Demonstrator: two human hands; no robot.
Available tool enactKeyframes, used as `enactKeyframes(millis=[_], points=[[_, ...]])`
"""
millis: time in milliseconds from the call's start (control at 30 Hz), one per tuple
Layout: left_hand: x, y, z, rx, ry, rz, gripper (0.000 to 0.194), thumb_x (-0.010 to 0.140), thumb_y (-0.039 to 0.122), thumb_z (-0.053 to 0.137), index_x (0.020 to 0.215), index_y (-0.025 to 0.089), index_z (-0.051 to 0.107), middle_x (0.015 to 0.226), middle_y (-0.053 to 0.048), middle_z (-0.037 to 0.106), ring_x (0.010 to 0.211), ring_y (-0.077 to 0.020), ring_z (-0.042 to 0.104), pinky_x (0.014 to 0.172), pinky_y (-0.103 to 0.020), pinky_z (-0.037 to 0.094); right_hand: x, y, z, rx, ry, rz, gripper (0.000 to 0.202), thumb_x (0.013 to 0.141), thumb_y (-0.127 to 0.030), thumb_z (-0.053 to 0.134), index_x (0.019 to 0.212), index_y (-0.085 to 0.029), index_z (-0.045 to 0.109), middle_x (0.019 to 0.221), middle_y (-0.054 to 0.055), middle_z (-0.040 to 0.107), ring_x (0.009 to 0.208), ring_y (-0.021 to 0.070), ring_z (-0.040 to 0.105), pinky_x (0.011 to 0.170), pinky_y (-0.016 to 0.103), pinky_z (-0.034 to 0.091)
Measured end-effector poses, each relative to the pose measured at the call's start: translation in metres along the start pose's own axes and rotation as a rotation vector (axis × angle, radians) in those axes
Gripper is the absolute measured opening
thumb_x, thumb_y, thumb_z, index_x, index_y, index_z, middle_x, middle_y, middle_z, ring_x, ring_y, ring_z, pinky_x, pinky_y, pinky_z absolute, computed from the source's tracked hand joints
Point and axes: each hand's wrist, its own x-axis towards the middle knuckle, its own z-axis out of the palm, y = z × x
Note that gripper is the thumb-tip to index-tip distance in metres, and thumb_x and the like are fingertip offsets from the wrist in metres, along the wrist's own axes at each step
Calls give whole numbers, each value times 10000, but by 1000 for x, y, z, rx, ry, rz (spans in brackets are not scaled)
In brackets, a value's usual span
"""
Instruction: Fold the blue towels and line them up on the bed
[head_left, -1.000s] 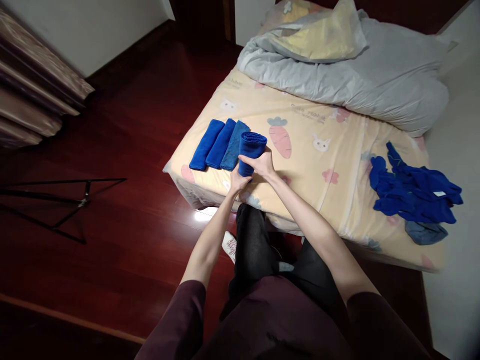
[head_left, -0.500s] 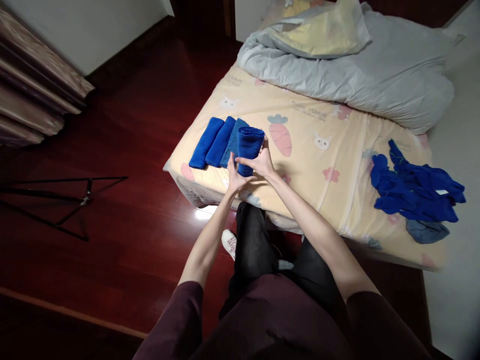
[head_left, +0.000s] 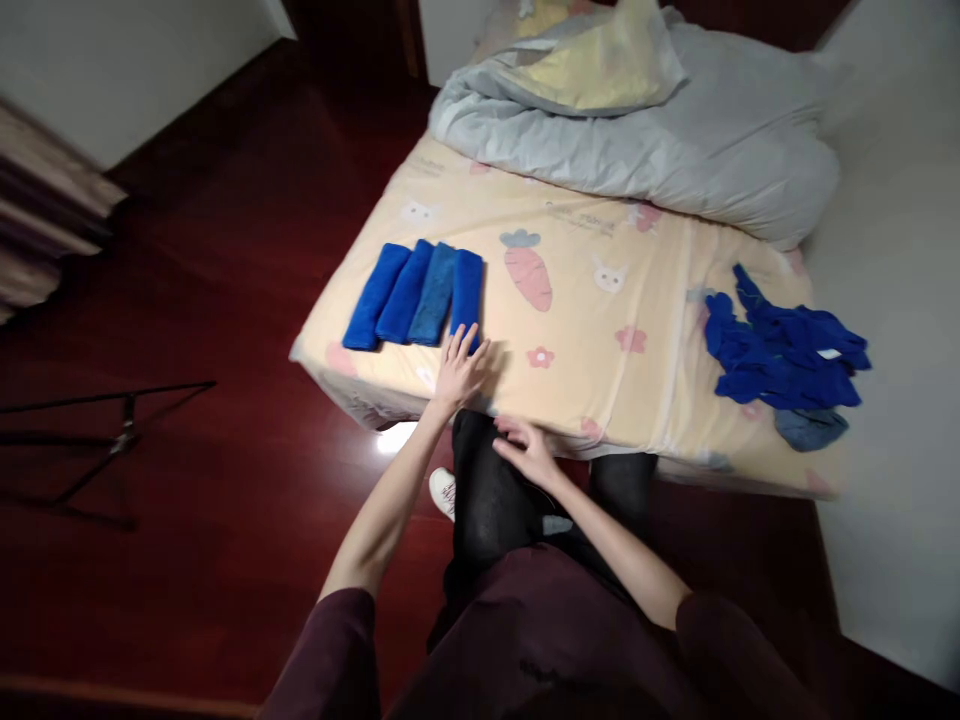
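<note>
Several folded blue cloths lie side by side in a row on the bed (head_left: 577, 370). The rightmost folded cloth (head_left: 467, 285) has my left hand (head_left: 460, 370) at its near end, fingers spread and apparently touching it. Left of it is a duller blue folded cloth (head_left: 434, 295), then two brighter ones, a folded cloth (head_left: 406, 292) and the leftmost folded cloth (head_left: 376, 297). My right hand (head_left: 529, 452) hovers over my thigh by the bed's near edge, fingers apart, holding nothing.
A crumpled heap of blue cloths (head_left: 795, 350) lies at the bed's right, with a grey-blue cloth (head_left: 811, 428) at its near side. A grey quilt (head_left: 720, 130) is bunched across the far end. On the floor at left stands a black tripod (head_left: 124, 437).
The folded cloth that both hands held upright now lies flat at the right end of the row. My right hand has drawn back toward my body. The view has shifted.
</note>
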Motion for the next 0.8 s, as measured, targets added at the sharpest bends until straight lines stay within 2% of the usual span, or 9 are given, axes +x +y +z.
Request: enactKeyframes(millis=[133, 233, 333, 433, 500, 600, 633, 700, 800], points=[[31, 3, 23, -57, -96, 12, 485, 680, 304, 631, 1152, 219, 708, 1462, -120, 608, 1546, -334, 324, 1289, -582, 93, -121, 48, -11, 73, -170, 230, 352, 834, -508, 752, 1050, -231, 766, 1060, 78, 787, 967, 256, 752, 915, 440, 589], [48, -8, 28, 36, -152, 30, 472, 687, 333, 527, 1123, 252, 688, 1356, -21, 673, 1544, -299, 332, 1282, -569, 65, -169, 59, -43, 39, -112, 272, 296, 876, -491, 712, 1028, -248, 786, 1044, 64, 795, 992, 260, 750, 938, 437, 579], [53, -22, 17, 144, -161, 6, 530, 690, 384, 519, 1178, 215, 640, 1359, -9, 683, 1544, -326, 305, 1224, -693, 48, -184, 56, -97, -46, 144, 242, 281, 912, -446, 658, 1037, -227, 781, 1073, 77, 789, 980, 243, 738, 902, 405, 575], [49, -25, 4, 312, -177, -9, 584, 745, 358, 490, 1309, 238, 581, 1502, 18, 587, 1571, -276, 255, 1240, -663, 78, -180, 56, -163, -95, 371, 204, 293, 912, -422, 629, 1056, -207, 767, 1087, 84, 781, 984, 227, 723, 879, 375, 572], [40, -17, 6, 387, -139, -15, 644, 770, 320, 472, 1410, 271, 529, 1589, 39, 496, 1587, -251, 213, 1261, -629, 97, -168, 60, -208, -142, 526, 169, 306, 901, -403, 622, 1100, -208, 750, 1155, 92, 760, 1008, 221, 713, 874, 361, 573], [5, 17, 30, 436, -53, -31, 719, 815, 306, 447, 1533, 331, 424, 1661, 64, 387, 1600, -264, 159, 1260, -661, 138, -135, 65, -274, -309, 728, 114, 321, 884, -305, 609, 1155, -188, 736, 1326, 140, 670, 1224, 252, 634, 994, 386, 535], [-16, 33, 42, 430, -94, -14, 725, 822, 321, 456, 1546, 282, 429, 1654, 6, 404, 1598, -302, 154, 1248, -680, 174, -121, 65, -293, -385, 783, 132, 342, 862, -262, 623, 1174, -177, 736, 1388, 161, 625, 1319, 266, 571, 1077, 406, 486], [-75, 68, 67, 342, -202, 29, 714, 802, 306, 505, 1503, 172, 524, 1548, -135, 535, 1563, -376, 240, 1223, -677, 276, -90, 64, -329, -507, 860, 190, 412, 845, -217, 637, 1245, -158, 717, 1517, 186, 506, 1432, 284, 454, 1195, 432, 367], [-180, 113, 93, 258, -351, 28, 562, 807, 271, 546, 1349, 325, 685, 1427, -103, 648, 1448, -379, 474, 1170, -644, 418, -43, 55, -374, -584, 912, 279, 474, 842, -200, 631, 1312, -160, 681, 1632, 160, 351, 1470, 289, 368, 1245, 439, 273]])
